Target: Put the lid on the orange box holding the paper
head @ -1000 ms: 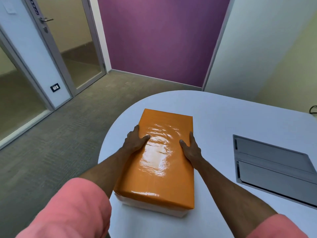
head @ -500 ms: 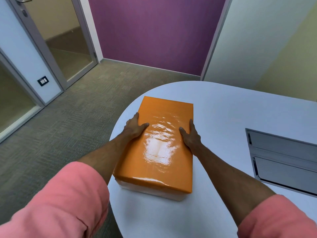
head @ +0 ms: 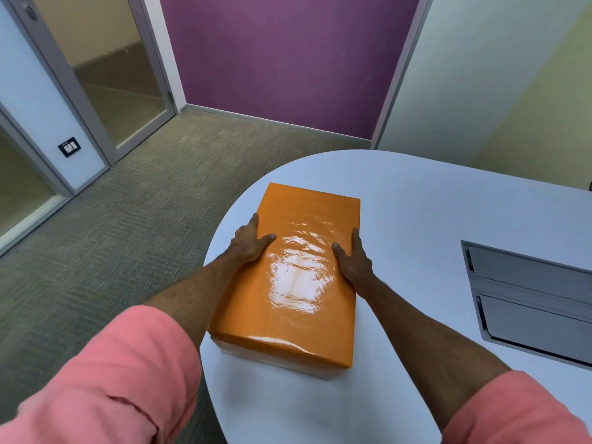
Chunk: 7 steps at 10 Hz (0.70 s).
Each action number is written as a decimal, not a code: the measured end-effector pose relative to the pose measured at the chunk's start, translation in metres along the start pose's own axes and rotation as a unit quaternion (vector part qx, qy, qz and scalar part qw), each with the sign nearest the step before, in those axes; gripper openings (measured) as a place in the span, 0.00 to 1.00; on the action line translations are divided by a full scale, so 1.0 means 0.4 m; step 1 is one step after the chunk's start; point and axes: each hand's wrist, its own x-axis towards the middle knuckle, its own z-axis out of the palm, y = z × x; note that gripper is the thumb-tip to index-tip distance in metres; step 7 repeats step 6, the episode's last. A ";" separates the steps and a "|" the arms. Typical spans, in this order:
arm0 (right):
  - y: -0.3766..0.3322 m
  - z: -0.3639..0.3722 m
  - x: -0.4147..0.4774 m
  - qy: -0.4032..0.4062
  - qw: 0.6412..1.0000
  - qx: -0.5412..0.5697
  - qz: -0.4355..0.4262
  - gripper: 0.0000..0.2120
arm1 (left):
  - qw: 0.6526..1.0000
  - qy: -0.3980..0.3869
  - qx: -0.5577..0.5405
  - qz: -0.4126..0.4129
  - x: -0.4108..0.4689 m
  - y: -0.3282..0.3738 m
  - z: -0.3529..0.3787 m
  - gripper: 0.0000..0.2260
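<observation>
while the orange lid [head: 301,277] sits over the box on the white table [head: 416,219], the left hand [head: 248,243] grips its left edge and the right hand [head: 354,262] grips its right edge, thumbs on top. a pale strip of the box [head: 272,362] shows below the lid.

light: bright, even | glare: lid [head: 298,277] top | edges: bowed, sleeves perhaps slightly soft

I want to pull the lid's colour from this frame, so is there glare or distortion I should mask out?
Head view: a bright white glare patch sits mid-top on the orange lid, between the left hand and right hand; wide-angle distortion bends the door frame and the wall edges; the pink sleeves close to the camera look soft.
</observation>
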 end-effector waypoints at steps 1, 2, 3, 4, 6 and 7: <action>0.001 0.004 -0.001 0.000 1.000 -0.006 0.000 0.34 | 1.000 -0.002 0.004 0.003 -0.002 -0.001 0.003 0.38; 0.001 0.003 -0.001 -0.016 1.000 -0.019 -0.003 0.34 | 0.999 -0.010 0.038 0.006 -0.004 -0.005 0.009 0.38; 0.002 -0.008 -0.006 -0.038 0.999 -0.028 -0.011 0.34 | 0.997 -0.006 0.076 0.004 -0.010 -0.003 0.014 0.37; 0.006 -0.039 -0.014 -0.039 0.995 -0.088 -0.026 0.34 | 0.993 0.031 0.112 -0.011 -0.020 0.014 0.017 0.36; 0.054 -0.139 -0.045 0.040 0.973 -0.221 -0.046 0.32 | 0.973 0.085 0.202 0.078 -0.068 0.119 0.085 0.32; 0.054 -0.139 -0.045 0.040 0.973 -0.221 -0.046 0.32 | 0.973 0.085 0.202 0.078 -0.068 0.119 0.085 0.32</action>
